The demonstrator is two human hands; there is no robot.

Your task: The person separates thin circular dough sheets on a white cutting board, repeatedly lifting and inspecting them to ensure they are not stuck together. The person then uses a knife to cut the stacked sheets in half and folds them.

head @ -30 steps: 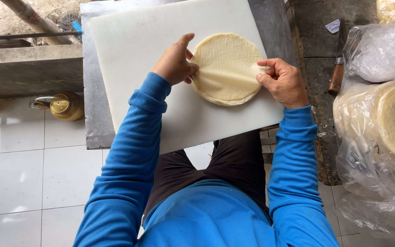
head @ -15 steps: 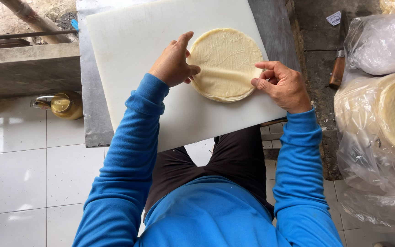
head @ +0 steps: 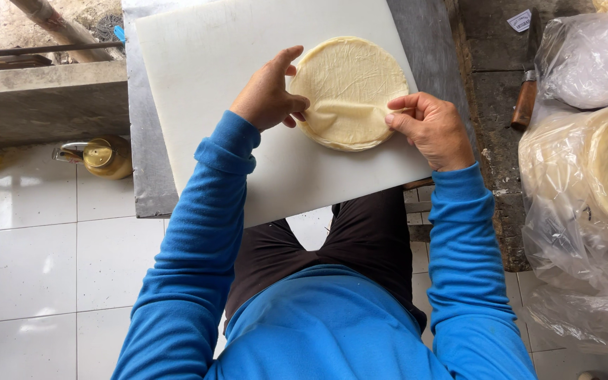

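Observation:
A stack of thin round pale dough sheets (head: 350, 88) lies on a white cutting board (head: 226, 84). My left hand (head: 270, 93) rests on the stack's left edge, its fingers pinching the top sheet. At the right edge my right hand (head: 431, 128) pinches the same top sheet between thumb and fingers. The sheet wrinkles between the two hands. Both arms wear blue sleeves.
The board sits on a grey metal table (head: 146, 169). Clear plastic bags with more round dough sheets (head: 592, 169) lie at the right. A wooden-handled knife (head: 527, 98) rests near them. A yellow bottle (head: 103, 156) lies on the white tiled floor.
Both hands have shifted slightly along the stack's near edge, and the top sheet now wrinkles between them as its edge lifts.

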